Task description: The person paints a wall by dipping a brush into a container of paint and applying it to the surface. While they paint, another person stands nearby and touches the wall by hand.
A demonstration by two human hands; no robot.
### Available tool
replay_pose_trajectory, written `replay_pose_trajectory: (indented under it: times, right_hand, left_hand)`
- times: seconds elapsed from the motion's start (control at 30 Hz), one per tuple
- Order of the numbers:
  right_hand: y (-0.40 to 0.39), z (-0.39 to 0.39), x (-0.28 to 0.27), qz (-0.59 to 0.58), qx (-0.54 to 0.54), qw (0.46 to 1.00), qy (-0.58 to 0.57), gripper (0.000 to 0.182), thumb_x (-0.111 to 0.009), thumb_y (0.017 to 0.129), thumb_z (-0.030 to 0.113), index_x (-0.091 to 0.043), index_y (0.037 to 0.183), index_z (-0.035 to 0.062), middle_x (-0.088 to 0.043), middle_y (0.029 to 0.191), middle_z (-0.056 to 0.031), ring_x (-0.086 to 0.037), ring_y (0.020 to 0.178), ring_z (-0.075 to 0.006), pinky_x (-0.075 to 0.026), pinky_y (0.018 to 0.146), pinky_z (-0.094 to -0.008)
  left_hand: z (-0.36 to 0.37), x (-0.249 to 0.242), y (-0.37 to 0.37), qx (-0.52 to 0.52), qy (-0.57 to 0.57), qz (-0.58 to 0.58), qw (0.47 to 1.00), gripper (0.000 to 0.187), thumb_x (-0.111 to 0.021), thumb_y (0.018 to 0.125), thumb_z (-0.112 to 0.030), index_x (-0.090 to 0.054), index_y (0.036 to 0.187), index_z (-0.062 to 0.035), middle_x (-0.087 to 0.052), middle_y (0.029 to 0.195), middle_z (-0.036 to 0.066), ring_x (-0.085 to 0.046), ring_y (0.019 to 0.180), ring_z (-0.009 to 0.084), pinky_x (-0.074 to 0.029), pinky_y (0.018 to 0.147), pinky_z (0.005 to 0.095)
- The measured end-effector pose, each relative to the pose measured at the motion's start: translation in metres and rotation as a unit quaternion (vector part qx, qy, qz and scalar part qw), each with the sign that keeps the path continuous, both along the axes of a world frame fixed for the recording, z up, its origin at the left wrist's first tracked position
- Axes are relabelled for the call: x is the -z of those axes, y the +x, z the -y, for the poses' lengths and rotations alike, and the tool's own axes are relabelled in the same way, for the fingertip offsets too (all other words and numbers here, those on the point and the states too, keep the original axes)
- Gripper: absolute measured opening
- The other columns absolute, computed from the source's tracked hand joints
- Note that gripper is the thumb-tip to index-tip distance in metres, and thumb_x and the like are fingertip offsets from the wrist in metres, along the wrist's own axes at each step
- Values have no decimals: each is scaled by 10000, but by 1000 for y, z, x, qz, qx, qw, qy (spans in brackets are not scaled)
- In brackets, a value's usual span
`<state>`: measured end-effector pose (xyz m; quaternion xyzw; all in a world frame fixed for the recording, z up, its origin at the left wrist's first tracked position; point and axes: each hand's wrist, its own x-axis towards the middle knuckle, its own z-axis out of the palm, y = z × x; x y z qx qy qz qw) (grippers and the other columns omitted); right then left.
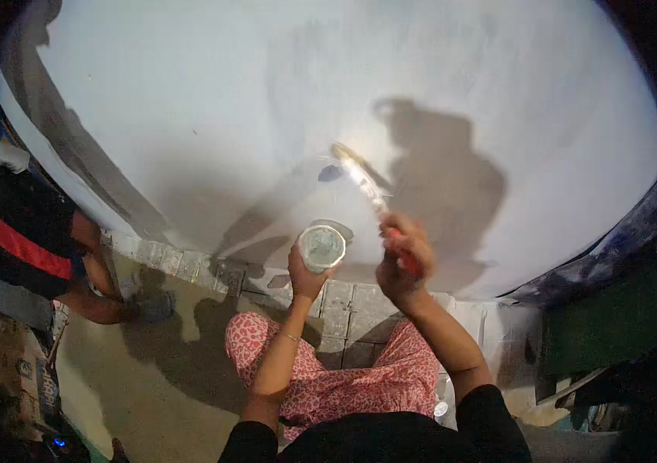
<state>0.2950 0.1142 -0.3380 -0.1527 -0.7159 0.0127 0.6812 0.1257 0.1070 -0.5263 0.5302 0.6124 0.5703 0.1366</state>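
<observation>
My left hand (309, 278) is closed round a small round tub (322, 248), whose open top faces me and shows pale whitish contents. In my right hand (406, 258) is a paintbrush with a red handle (404, 253), fingers wrapped round it. The long pale part of the paintbrush (365, 187) is smeared by motion and reaches up and left, its yellowish tip overlapping the white wall (228, 100). A dark patch (329, 174) shows on the wall just below that tip.
Another person sits at the left, in black shorts with a red stripe (16, 235). Grey paving bricks (336, 309) run along the wall's foot. A dark green panel (599, 316) stands at the right. Shadows fall across the wall. My knees in pink patterned trousers (359, 390) are bent below.
</observation>
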Motion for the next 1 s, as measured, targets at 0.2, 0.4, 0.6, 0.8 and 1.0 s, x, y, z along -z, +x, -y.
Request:
replay_pose_trajectory:
  times: [0.2, 0.4, 0.6, 0.8, 1.0]
  right_hand:
    - [-24, -25, 31, -14, -44, 994, -98, 321, -600, 797, -119, -486, 1064, 15, -635, 1004, -189, -638, 829, -200, -508, 718, -293]
    - [9, -19, -2, -38, -35, 996, -67, 260, -592, 825, -100, -469, 1018, 22, -630, 994, -197, -633, 810, -197, -534, 698, -307]
    - [-7, -2, 23, 47, -8, 989, -141, 253, -598, 797, -97, -520, 1007, 19, -646, 972, -167, -643, 789, -264, -499, 680, -314]
    - [6, -32, 30, 190, 19, 970, -148, 163, -597, 851, -36, -506, 979, 8, -655, 942, -169, -651, 791, -210, -517, 708, -287]
    - [9, -26, -49, 33, -28, 998, 47, 338, -631, 747, -125, -522, 1026, 31, -663, 967, -168, -665, 758, -253, -525, 643, -304]
  left_hand:
    - [8, -8, -1, -3, 10, 12, 1000, 946, -884, 536, -284, -402, 1315, -50, -537, 1199, 170, -519, 1096, 347, -431, 925, 436]
    - [2, 12, -3, -22, -1, -30, 999, 975, -881, 558, -261, -357, 1355, -56, -506, 1240, 179, -507, 1121, 351, -426, 954, 438]
    - [6, 10, -3, -44, -73, 5, 996, 904, -889, 553, -221, -386, 1279, -29, -537, 1211, 148, -522, 1128, 276, -433, 950, 387]
    - [7, 26, -9, -37, -50, 31, 998, 895, -879, 576, -157, -360, 1293, -24, -524, 1225, 159, -518, 1126, 285, -432, 961, 392]
    - [3, 33, -7, -24, 2, 47, 999, 896, -877, 580, -163, -355, 1296, -29, -512, 1232, 160, -515, 1128, 288, -427, 961, 404]
